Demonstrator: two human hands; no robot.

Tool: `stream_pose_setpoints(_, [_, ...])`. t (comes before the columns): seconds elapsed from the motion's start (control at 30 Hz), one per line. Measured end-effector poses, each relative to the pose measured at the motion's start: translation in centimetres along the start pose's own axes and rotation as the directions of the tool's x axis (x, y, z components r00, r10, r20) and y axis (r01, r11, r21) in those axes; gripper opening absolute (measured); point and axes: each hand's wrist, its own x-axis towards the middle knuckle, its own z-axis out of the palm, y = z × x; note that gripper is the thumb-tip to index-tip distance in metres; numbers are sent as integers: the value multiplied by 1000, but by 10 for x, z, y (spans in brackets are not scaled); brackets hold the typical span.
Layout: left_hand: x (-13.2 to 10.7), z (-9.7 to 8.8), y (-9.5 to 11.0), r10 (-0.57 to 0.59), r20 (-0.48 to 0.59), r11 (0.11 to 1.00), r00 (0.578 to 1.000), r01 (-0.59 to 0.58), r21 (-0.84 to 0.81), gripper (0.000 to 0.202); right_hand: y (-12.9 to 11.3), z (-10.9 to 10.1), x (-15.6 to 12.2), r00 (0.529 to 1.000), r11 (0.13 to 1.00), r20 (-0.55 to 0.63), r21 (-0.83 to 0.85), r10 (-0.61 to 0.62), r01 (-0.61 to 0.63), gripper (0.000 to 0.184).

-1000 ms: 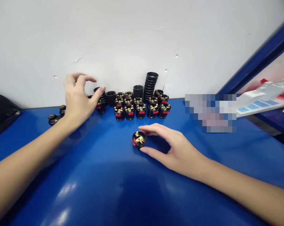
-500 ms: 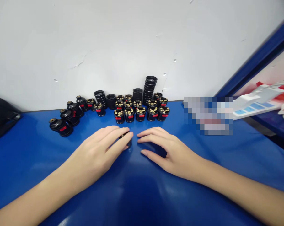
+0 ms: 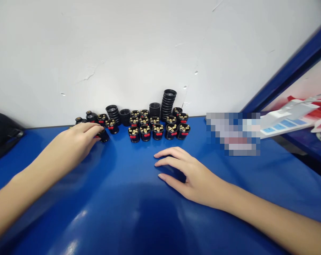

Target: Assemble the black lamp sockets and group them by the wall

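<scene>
My left hand (image 3: 77, 140) is at the left group of parts, its fingers closed around a black lamp socket (image 3: 104, 136) that shows partly past the fingertips. Behind that hand stand domed black lamp holders (image 3: 90, 116), some of them hidden by it. Just beyond the held piece is an open lamp socket (image 3: 111, 126) with brass contacts and a red switch. My right hand (image 3: 180, 170) rests on the blue table (image 3: 128, 212), fingers apart and curved, with nothing in them. Ahead of it stand rows of open lamp sockets (image 3: 158, 132) with brass contacts.
Stacked black threaded rings (image 3: 168, 105) stand near the white wall (image 3: 139, 49), with a shorter stack (image 3: 112, 114) farther left. A blurred-out object (image 3: 232, 134) lies at right, beside a white power strip (image 3: 285, 125). A black item (image 3: 4, 136) sits at the left edge.
My left hand has moved left and away from me, from the table's middle to the left group, carrying the lamp socket. My right hand has stayed in place.
</scene>
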Motion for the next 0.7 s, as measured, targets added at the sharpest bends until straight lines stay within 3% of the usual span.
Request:
stream_pose_setpoints(0.27, [16, 5, -11, -56, 13, 998, 998, 56, 16, 37, -1, -1, 2, 1000, 1000, 12, 15, 8, -8, 18])
stream_pose_setpoints(0.47, [21, -2, -4, -46, -2, 999, 999, 46, 10, 34, -1, -3, 2, 1000, 1000, 16, 19, 5, -5, 19])
stream_pose_setpoints(0.6, [17, -25, 6, -55, -42, 976, 998, 62, 211, 34, 1, -3, 2, 1000, 1000, 14, 18, -2, 2, 19])
stream_pose_setpoints(0.7, [1, -45, 8, -167, 48, 902, 985, 133, 412, 38, 1, -2, 2, 1000, 1000, 9, 14, -3, 3, 19])
